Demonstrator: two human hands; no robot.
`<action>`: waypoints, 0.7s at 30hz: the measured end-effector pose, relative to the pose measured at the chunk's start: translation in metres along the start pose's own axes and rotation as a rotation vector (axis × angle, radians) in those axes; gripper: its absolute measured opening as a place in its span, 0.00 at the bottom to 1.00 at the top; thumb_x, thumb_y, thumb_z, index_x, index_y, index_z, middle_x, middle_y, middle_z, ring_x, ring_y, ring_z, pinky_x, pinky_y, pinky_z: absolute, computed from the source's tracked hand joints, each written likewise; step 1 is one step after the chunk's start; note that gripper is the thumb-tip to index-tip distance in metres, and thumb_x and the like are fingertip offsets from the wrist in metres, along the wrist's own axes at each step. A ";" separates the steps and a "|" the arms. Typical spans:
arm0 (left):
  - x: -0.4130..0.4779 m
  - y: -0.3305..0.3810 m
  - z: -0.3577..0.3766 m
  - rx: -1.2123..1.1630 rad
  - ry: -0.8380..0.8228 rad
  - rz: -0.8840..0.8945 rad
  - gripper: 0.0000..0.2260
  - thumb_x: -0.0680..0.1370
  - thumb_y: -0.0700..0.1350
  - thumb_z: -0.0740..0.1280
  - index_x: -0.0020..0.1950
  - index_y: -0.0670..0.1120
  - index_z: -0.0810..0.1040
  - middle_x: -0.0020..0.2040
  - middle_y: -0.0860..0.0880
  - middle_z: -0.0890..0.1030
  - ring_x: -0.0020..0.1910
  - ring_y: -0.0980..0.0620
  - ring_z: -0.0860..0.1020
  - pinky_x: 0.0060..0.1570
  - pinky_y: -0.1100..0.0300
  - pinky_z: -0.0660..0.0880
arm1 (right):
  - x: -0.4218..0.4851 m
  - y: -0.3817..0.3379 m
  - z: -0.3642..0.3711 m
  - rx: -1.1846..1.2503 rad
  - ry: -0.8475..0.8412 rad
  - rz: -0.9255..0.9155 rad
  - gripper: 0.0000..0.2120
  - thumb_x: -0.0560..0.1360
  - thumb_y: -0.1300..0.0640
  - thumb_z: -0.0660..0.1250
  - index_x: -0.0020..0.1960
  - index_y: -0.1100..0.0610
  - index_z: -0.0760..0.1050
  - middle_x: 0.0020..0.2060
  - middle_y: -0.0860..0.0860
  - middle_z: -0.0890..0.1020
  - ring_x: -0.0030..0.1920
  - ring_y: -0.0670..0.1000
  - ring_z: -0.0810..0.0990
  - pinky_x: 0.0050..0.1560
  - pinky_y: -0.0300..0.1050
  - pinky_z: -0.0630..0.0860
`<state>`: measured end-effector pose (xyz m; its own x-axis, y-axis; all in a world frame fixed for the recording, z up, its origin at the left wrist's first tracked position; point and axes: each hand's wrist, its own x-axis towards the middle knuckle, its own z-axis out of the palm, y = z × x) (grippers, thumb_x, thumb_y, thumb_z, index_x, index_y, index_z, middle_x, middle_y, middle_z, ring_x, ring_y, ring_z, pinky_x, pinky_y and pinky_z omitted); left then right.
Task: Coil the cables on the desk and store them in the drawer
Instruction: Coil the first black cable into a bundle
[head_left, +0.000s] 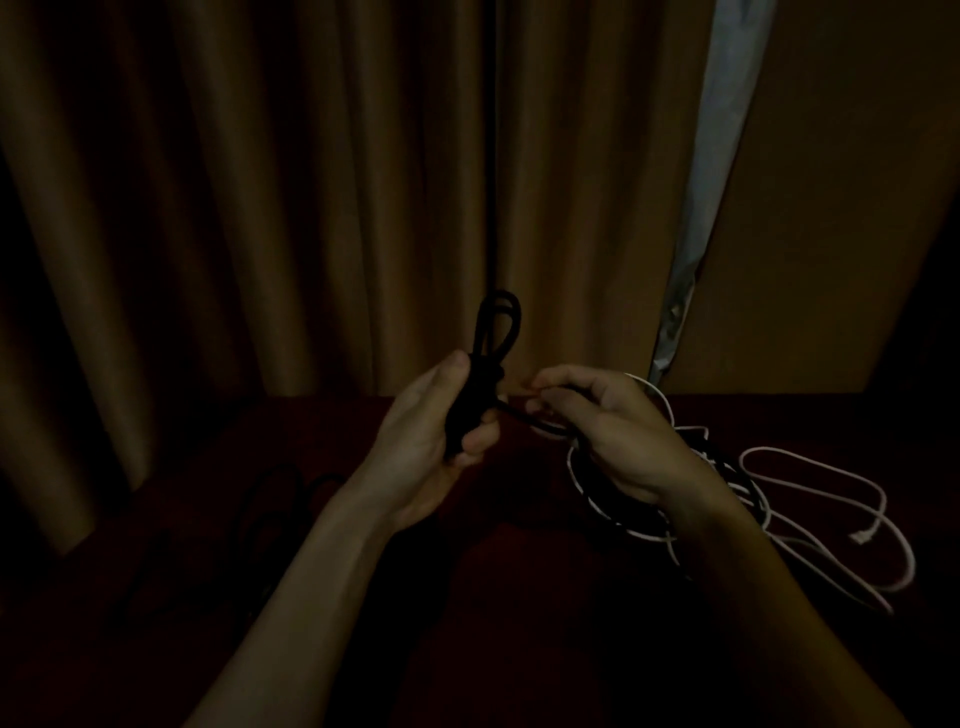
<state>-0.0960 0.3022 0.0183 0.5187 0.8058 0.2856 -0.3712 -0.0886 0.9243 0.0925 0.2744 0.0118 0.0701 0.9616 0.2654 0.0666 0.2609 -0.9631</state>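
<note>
A black cable bundle (488, 353) stands upright above the dark red desk (519, 597), folded into loops that stick out above my left hand (431, 441), which grips its middle. My right hand (618, 431) pinches the loose end of the same black cable just to the right of the bundle. Under and behind my right hand lies a tangle of white cable (821, 509) mixed with black cable on the desk's right side. Another black cable (270, 499) lies faintly visible on the desk at the left. No drawer is in view.
Brown curtains (260, 208) hang right behind the desk, with a pale strip of light (722, 156) between them and a brown panel at the right. The scene is very dark, so the desk's front part shows no detail.
</note>
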 end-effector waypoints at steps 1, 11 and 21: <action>0.000 -0.001 -0.003 0.004 -0.008 -0.004 0.21 0.82 0.59 0.60 0.57 0.41 0.74 0.34 0.52 0.76 0.28 0.57 0.67 0.27 0.65 0.61 | 0.001 0.001 -0.003 0.047 -0.003 0.031 0.13 0.85 0.65 0.57 0.54 0.56 0.80 0.51 0.55 0.85 0.52 0.48 0.84 0.53 0.38 0.80; -0.008 -0.008 -0.005 0.465 -0.371 -0.088 0.13 0.82 0.51 0.66 0.57 0.42 0.79 0.45 0.42 0.85 0.28 0.53 0.71 0.31 0.63 0.69 | 0.003 0.004 -0.018 -0.234 0.157 0.032 0.13 0.86 0.67 0.49 0.65 0.60 0.69 0.62 0.58 0.78 0.53 0.54 0.85 0.60 0.54 0.81; 0.004 -0.027 -0.015 1.146 -0.018 0.172 0.16 0.78 0.61 0.69 0.61 0.55 0.74 0.48 0.56 0.83 0.40 0.59 0.82 0.43 0.49 0.80 | -0.009 -0.030 -0.008 0.281 0.090 -0.138 0.12 0.87 0.60 0.51 0.63 0.58 0.73 0.63 0.55 0.82 0.63 0.50 0.82 0.54 0.46 0.83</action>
<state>-0.0948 0.3164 -0.0096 0.5433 0.7242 0.4247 0.4732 -0.6820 0.5576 0.0984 0.2578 0.0383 0.1680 0.9074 0.3853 -0.1946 0.4137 -0.8894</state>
